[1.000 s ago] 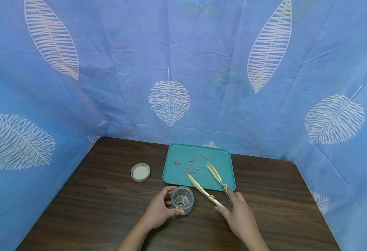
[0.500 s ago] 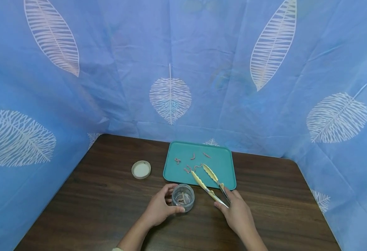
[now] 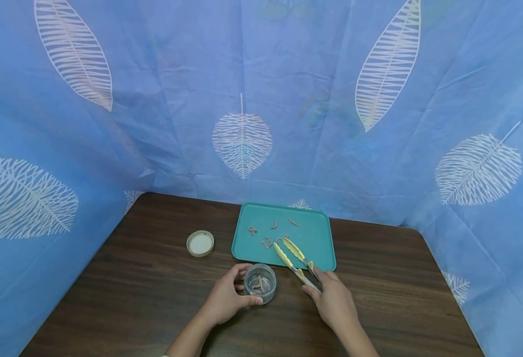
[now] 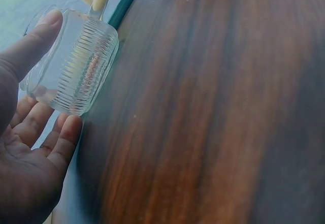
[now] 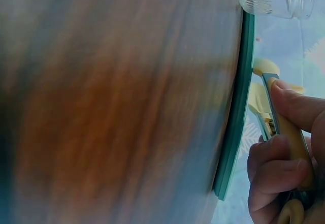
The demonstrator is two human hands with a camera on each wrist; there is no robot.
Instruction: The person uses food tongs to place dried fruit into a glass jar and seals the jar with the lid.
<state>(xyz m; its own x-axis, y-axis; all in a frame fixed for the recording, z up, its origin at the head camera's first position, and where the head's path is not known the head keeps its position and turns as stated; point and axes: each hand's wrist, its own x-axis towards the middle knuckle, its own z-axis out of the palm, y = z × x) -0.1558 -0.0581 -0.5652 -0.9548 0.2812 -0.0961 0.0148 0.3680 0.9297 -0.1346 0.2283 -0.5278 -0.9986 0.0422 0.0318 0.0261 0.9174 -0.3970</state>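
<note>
My left hand (image 3: 227,297) grips a clear glass jar (image 3: 267,296) from the left, thumb in front and fingers behind. A few worm-like pieces (image 3: 259,283) lie inside the jar; its ribbed wall shows in the left wrist view. In my right hand (image 3: 335,300) is a pair of tongs (image 3: 298,267) with cream scalloped tips and metal arms. The tips reach over the teal tray (image 3: 319,238), close around a pinkish worm-like piece (image 3: 279,239) that they partly hide. Several similar pink pieces (image 3: 267,242) lie on the tray near them.
A round lid (image 3: 200,243) with a white inside lies on the dark wooden table (image 3: 145,277), left of the tray. Behind the table hangs a blue cloth (image 3: 172,124) with white leaf prints, also along both sides.
The tongs' arms have come closer together, and their tips have moved down onto the curved worm-like piece. My left hand keeps hold of the jar in the same place.
</note>
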